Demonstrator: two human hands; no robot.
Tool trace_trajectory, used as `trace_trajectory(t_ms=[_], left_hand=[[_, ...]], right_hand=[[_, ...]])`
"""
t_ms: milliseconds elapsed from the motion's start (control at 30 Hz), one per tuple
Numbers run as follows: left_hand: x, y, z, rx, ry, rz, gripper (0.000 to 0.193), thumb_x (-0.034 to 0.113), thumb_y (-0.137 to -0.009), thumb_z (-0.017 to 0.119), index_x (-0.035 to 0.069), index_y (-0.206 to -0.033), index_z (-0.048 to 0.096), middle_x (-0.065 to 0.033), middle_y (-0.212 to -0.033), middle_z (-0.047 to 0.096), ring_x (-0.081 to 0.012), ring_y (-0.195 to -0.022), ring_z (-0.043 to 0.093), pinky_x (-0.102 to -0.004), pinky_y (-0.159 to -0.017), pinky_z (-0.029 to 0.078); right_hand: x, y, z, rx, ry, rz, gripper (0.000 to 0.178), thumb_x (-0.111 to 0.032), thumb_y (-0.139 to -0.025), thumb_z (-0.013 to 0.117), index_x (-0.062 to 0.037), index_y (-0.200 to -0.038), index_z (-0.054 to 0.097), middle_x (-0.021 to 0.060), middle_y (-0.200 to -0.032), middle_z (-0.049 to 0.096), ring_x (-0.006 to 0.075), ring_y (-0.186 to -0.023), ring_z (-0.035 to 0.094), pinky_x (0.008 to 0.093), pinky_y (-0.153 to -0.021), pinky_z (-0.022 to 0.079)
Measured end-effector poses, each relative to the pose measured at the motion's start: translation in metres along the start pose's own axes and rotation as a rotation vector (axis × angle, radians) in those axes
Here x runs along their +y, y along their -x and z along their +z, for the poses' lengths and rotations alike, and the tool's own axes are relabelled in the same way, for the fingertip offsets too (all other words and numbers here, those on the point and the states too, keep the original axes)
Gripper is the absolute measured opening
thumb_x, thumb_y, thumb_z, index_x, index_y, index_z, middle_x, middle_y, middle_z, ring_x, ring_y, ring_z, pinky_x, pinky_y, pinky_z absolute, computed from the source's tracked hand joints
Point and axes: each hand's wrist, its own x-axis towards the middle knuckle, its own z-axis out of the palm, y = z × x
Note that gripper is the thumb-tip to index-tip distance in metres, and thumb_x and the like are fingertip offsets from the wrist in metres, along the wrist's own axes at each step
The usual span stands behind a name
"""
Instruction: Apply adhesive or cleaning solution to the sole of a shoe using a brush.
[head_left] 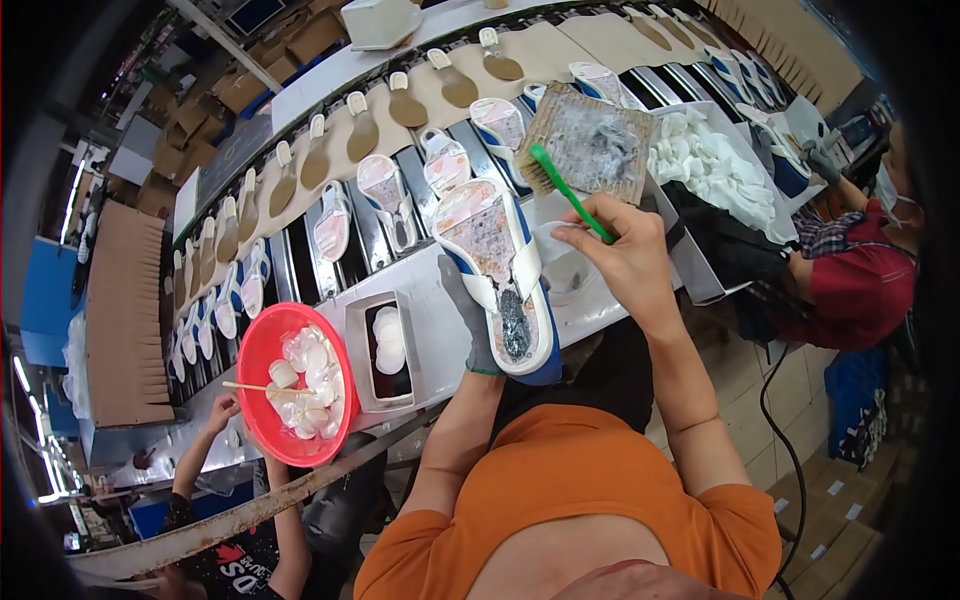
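My left hand (467, 318), in a grey glove, is closed on a sandal (505, 275) with a white rim, white straps and a blue side. The sandal's pinkish, patchy face points up, with a dark patch at the near end. My bare right hand (632, 255) pinches the green handle of a brush (568, 190). Its bristles are over the left edge of a square board (592, 140) smeared with grey-white residue; whether they touch it I cannot tell. Under my right fingers is a translucent dish (568, 272), partly hidden.
Beyond my hands, a conveyor carries several tan soles (405, 103) and white-and-blue sandals (380, 190). Left of me are a red basin (262, 420) with white pieces and a white box (408, 302). White cloths (710, 160) lie rightward. Co-workers sit on both sides.
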Motion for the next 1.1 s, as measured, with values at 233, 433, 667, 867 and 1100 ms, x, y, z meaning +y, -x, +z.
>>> trace_trajectory(t_ms=[233, 433, 667, 867, 1100], left_hand=[[-0.038, -0.018, -0.018, 0.127, 0.058, -0.177, 0.063, 0.051, -0.093, 0.05, 0.002, -0.132, 0.045, -0.0155, -0.112, 0.06, -0.026, -0.091, 0.062, -0.0357, -0.077, 0.053], [-0.025, -0.001, -0.017, 0.082, -0.128, -0.314, 0.065, 0.052, -0.092, 0.049, 0.002, -0.133, 0.044, -0.0146, -0.114, 0.06, -0.0256, -0.092, 0.061, -0.0355, -0.077, 0.053], [-0.006, -0.017, -0.012, 0.135, -0.343, -0.102, 0.066, 0.054, -0.092, 0.048, 0.003, -0.135, 0.043, -0.0136, -0.115, 0.059, -0.0252, -0.092, 0.061, -0.0354, -0.078, 0.052], [0.049, -0.013, -0.015, 0.254, -0.522, 0.226, 0.068, 0.056, -0.092, 0.047, 0.004, -0.136, 0.043, -0.0127, -0.116, 0.059, -0.0249, -0.092, 0.06, -0.0353, -0.078, 0.051], [0.08, -0.017, -0.062, 0.216, -0.378, 0.309, 0.05, 0.042, -0.101, 0.041, 0.008, -0.137, 0.042, -0.004, -0.123, 0.052, -0.0176, -0.109, 0.05, -0.0323, -0.099, 0.039]], right_hand=[[0.021, 0.01, 0.002, 0.031, 0.127, -0.1, 0.017, -0.016, -0.076, 0.074, -0.0045, -0.088, 0.07, 0.0144, -0.073, 0.064, 0.0253, -0.062, 0.062, 0.0344, -0.059, 0.047], [0.016, 0.006, -0.009, 0.123, 0.18, -0.175, 0.02, -0.023, -0.077, 0.072, -0.0056, -0.079, 0.062, 0.0128, -0.072, 0.061, 0.034, -0.068, 0.06, 0.0417, -0.059, 0.044], [-0.002, 0.003, -0.02, 0.085, 0.083, -0.185, 0.021, -0.024, -0.074, 0.073, -0.0053, -0.077, 0.063, 0.0133, -0.065, 0.062, 0.0343, -0.067, 0.062, 0.043, -0.061, 0.046], [-0.031, -0.007, -0.023, -0.241, -0.205, -0.22, 0.023, -0.022, -0.076, 0.074, -0.0042, -0.088, 0.067, 0.0122, -0.072, 0.065, 0.0257, -0.066, 0.063, 0.0342, -0.063, 0.046], [-0.061, 0.013, -0.033, -0.637, -0.413, -0.041, 0.021, -0.012, -0.067, 0.084, -0.0016, -0.077, 0.069, 0.0011, -0.068, 0.064, 0.0065, -0.062, 0.056, 0.0232, -0.055, 0.042]])
